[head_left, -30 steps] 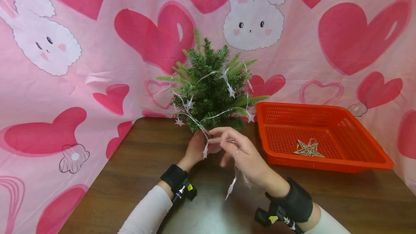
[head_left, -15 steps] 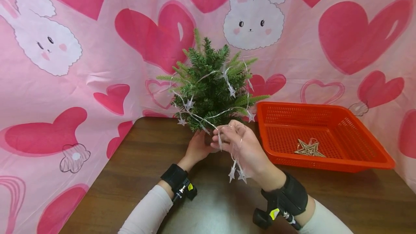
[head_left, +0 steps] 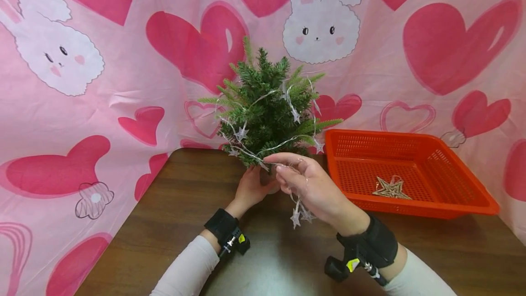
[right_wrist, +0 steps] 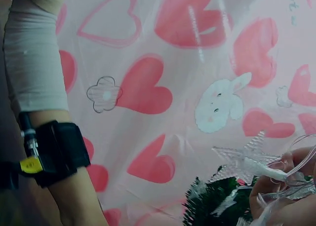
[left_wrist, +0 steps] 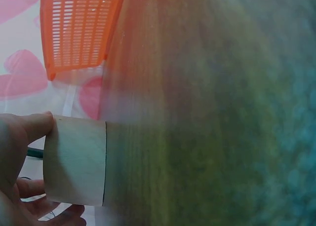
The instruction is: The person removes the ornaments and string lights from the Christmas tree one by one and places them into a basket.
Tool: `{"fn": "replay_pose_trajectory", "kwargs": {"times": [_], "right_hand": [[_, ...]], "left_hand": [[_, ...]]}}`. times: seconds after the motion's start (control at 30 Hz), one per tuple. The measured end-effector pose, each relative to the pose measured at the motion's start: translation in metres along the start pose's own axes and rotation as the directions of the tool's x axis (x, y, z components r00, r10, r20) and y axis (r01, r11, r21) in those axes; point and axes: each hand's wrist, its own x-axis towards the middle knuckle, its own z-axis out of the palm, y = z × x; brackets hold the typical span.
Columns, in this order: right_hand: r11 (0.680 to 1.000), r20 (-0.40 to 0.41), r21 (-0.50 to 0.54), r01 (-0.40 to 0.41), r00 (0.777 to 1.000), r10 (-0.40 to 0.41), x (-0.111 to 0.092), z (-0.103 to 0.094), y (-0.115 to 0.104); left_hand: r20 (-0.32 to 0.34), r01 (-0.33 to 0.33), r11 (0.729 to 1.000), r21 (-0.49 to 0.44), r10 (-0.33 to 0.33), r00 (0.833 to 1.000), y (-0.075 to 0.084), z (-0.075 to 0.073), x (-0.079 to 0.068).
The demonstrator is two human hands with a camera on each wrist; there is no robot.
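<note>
A small green artificial Christmas tree [head_left: 263, 108] stands on the table with a clear string of star lights [head_left: 241, 132] draped over its branches. Low on the tree, my left hand [head_left: 249, 188] grips its pale round base [left_wrist: 76, 162], thumb on one side and fingers on the other in the left wrist view. My right hand [head_left: 314, 191] is just in front of the lower branches, pinching the light wire between thumb and fingers. Loose star lights [head_left: 296, 217] dangle below that palm. In the right wrist view a large clear star [right_wrist: 247, 159] is beside the fingers.
An orange-red plastic basket [head_left: 411, 209] stands right of the tree, holding a gold glitter star [head_left: 391, 188]. The brown wooden table [head_left: 176, 204] reaches back to a pink cloth backdrop [head_left: 123, 72] printed with hearts and rabbits.
My right hand turned and drew the wire slightly right, then brought its fingertips back toward the lower branches. The dangling stars swung with it. My left hand has stayed on the base.
</note>
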Motion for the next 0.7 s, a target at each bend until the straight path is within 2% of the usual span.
{"fn": "replay_pose_trajectory", "kwargs": {"times": [0.17,0.27,0.37,0.47,0.6,0.7], "right_hand": [[0.995,-0.064,-0.103,0.002,0.998,-0.009,-0.001,-0.004,-0.007],[0.990,-0.123,-0.143,0.022,0.992,-0.040,0.000,-0.005,-0.011],[0.981,-0.158,-0.189,0.043,0.985,-0.074,0.001,-0.004,-0.013],[0.980,-0.162,-0.192,0.053,0.983,-0.085,0.002,-0.004,-0.014],[0.984,-0.143,-0.168,0.065,0.986,-0.090,0.002,-0.005,-0.015],[0.979,-0.135,-0.189,0.071,0.986,-0.098,0.003,-0.009,-0.015]], "left_hand": [[0.012,-0.030,0.994,-0.104,0.032,0.999,0.001,-0.003,0.002],[0.022,-0.059,0.982,-0.182,0.064,0.998,0.000,-0.003,0.005],[0.047,-0.061,0.970,-0.234,0.074,0.996,-0.001,-0.003,0.008],[0.092,-0.034,0.958,-0.284,0.063,0.994,-0.003,-0.003,0.010],[0.121,-0.020,0.945,-0.326,0.063,0.991,-0.007,-0.005,0.011],[0.128,-0.013,0.949,-0.314,0.056,0.990,-0.010,-0.008,0.011]]}}
